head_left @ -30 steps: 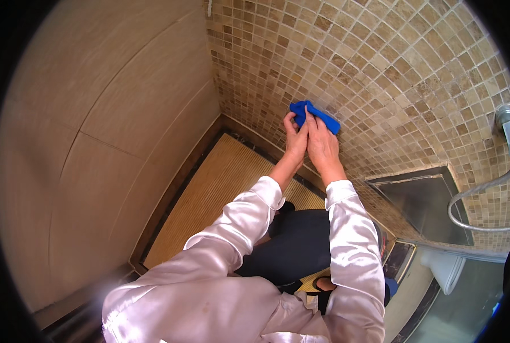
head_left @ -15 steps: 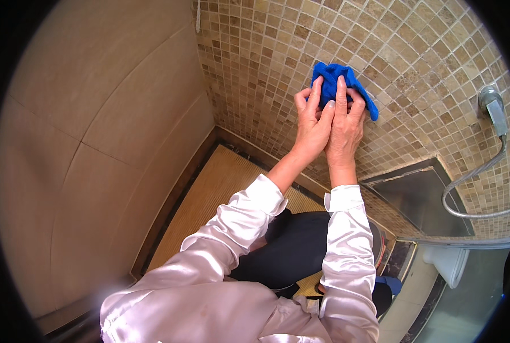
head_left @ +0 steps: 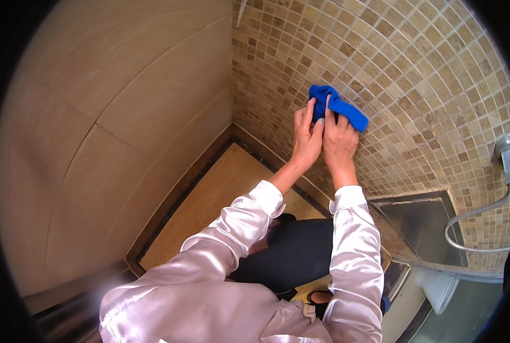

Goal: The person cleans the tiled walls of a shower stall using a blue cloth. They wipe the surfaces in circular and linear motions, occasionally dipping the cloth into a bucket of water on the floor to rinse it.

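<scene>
A bright blue cloth [head_left: 349, 113] is bunched against the mosaic-tiled wall [head_left: 398, 103] in front of me. My right hand [head_left: 340, 144] grips it with the fingers partly covered by a folded flap. Close beside, my left hand [head_left: 307, 137] holds the cloth's left part, fingers bent and thumb pointing up toward the right hand. Some of the left fingertips are hidden behind the blue fabric. Both forearms, in shiny pale sleeves, reach up toward the wall.
Large beige tiles cover the left wall [head_left: 117, 103]. A ribbed tan mat [head_left: 209, 197] lies in the corner below. To the right are a dark framed panel [head_left: 421, 223], a chrome shower holder [head_left: 505, 151] with a curling metal hose [head_left: 466, 216], and a white fixture [head_left: 437, 288].
Both hands and the blue cloth sit lower in the picture, and the view has shifted. The cloth is more bunched, its flap now folded over the right fingers.
</scene>
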Tool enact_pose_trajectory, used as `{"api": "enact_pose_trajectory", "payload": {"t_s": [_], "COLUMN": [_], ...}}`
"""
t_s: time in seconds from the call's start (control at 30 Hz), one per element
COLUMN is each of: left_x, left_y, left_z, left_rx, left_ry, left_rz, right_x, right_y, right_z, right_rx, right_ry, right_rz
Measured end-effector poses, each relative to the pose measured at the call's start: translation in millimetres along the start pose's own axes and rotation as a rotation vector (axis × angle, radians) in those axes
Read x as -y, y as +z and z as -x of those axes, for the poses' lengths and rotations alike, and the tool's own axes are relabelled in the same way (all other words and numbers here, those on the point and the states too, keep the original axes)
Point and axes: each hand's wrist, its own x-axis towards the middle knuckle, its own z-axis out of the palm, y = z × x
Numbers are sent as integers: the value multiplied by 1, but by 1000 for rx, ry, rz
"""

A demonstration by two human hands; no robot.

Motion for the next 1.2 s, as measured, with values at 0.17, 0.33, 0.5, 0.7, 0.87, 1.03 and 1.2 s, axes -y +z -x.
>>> {"api": "enact_pose_trajectory", "payload": {"t_s": [0.17,0.33,0.5,0.7,0.87,1.03,1.2], "left_x": [-3,-1,12,11,7,10,25], "left_y": [-30,-56,-62,-54,-45,-55,-85], "left_z": [-40,-70,-73,-43,-32,-53,-81], "left_rx": [-141,-251,-237,-77,-21,-19,-117], "left_ry": [98,175,286,204,111,254,225], "left_rz": [-81,-281,-354,-242,-80,-329,-387], "right_x": [21,37,36,18,6,25,55], "right_y": [11,33,40,29,29,34,48], "right_z": [-47,-76,-77,-41,-15,-52,-88], "right_rx": [-71,-51,40,189,156,19,55], "right_ry": [-174,-342,-395,-355,-308,-293,-394], "right_rz": [41,41,7,-67,51,232,150]}}
